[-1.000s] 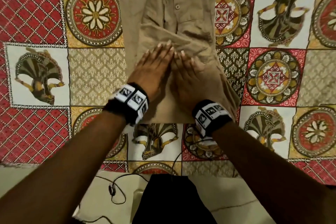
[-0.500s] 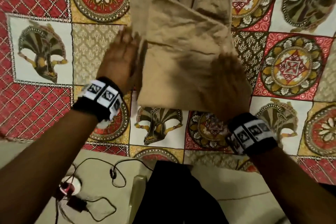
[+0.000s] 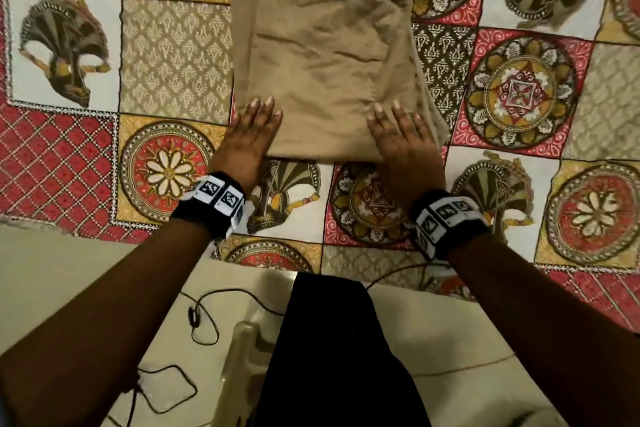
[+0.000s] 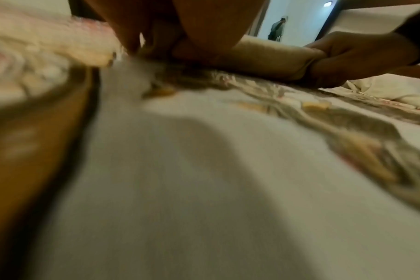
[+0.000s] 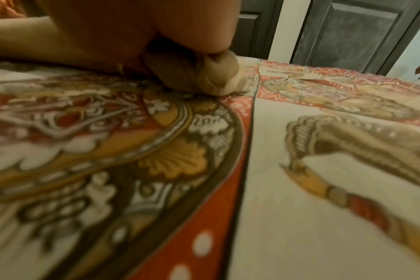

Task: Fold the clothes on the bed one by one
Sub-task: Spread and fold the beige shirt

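A khaki garment point(image 3: 322, 55), folded into a long panel, lies on the patchwork bedspread point(image 3: 173, 52) and runs away from me. My left hand point(image 3: 249, 135) holds its near left corner, fingers lying on top and thumb tucked out of sight. At the near right corner, my right hand point(image 3: 405, 139) does the same. The left wrist view shows the right hand point(image 4: 348, 56) pinching the garment's folded edge point(image 4: 264, 56), fingers above and thumb below. Bunched khaki cloth point(image 5: 216, 75) shows under the right palm in the right wrist view.
The bed's near edge point(image 3: 104, 232) runs just behind my wrists. Below it, cables point(image 3: 204, 322) lie on the pale floor beside a pale plastic object point(image 3: 242, 357). A doorway with a distant person point(image 4: 277, 28) lies beyond the bed. A dark door point(image 5: 348, 28) stands at the far side.
My hands left the middle of the garment, swept apart to its sides, then came down to its near corners and took hold. The view has tilted toward the bed's edge.
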Motion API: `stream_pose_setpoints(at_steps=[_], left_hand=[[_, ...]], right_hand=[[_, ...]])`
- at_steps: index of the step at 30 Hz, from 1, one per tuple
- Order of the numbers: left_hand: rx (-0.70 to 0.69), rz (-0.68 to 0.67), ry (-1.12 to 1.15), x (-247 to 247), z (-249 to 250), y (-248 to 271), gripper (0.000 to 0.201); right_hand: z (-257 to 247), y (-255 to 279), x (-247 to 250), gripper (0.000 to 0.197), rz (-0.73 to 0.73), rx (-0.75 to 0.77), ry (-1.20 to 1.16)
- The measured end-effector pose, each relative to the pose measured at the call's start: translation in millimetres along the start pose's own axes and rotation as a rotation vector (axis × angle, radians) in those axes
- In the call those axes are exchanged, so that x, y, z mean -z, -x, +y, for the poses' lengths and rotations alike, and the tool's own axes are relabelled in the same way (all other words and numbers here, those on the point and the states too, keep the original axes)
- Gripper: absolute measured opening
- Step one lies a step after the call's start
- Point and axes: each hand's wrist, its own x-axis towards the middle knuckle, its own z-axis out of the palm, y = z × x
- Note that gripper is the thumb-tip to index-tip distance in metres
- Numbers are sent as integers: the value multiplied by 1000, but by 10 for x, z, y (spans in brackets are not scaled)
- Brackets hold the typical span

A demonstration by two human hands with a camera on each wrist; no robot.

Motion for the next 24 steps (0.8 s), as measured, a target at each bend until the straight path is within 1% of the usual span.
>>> stream_pose_setpoints(at_steps=[1, 2, 4, 7, 10, 12, 14, 15, 17, 18, 19, 21, 22, 23, 24], left_hand=[[-16, -1, 7, 5, -19, 11, 102], [-25, 4, 34, 63, -14, 35, 103], [-38, -12, 79, 183, 51, 132, 95], [-58, -127, 136, 349, 280, 430, 83], [22, -187, 262, 488, 504, 878, 61], [58, -247, 360, 536, 622, 1174, 47], [54, -337, 398, 525, 691, 1397, 34], [32, -367, 424, 511, 716, 1478, 33], [-6, -418, 533, 513, 739, 1626, 44], [-6, -435, 607, 533, 743, 1659, 46], [2, -448, 687, 545, 704, 1669, 44], [85, -431, 915, 628, 590, 1607, 31], [138, -409, 1008, 672, 501, 1537, 27], [176, -369, 1055, 740, 405, 1449, 28], [204, -323, 1048, 815, 318, 1346, 24]], right_hand=[[3, 42, 43, 73, -36, 21, -6], [15, 92, 79, 72, -63, 46, -3], [31, 218, 178, 67, -110, 68, 1], [-52, 490, 306, 59, -134, 118, -35], [-70, 954, 309, 53, -184, 193, -77], [-95, 1322, 304, 52, -209, 199, -139], [-136, 1657, 311, 50, -201, 190, -203], [-137, 1787, 330, 47, -213, 186, -225], [-118, 1941, 408, 39, -239, 145, -277], [-82, 1965, 451, 40, -252, 97, -314], [-46, 1932, 523, 45, -264, 45, -350], [13, 1735, 709, 53, -299, -9, -401], [48, 1577, 819, 52, -306, 0, -405], [77, 1375, 963, 49, -290, 35, -404], [100, 1150, 1118, 47, -273, 55, -415]])
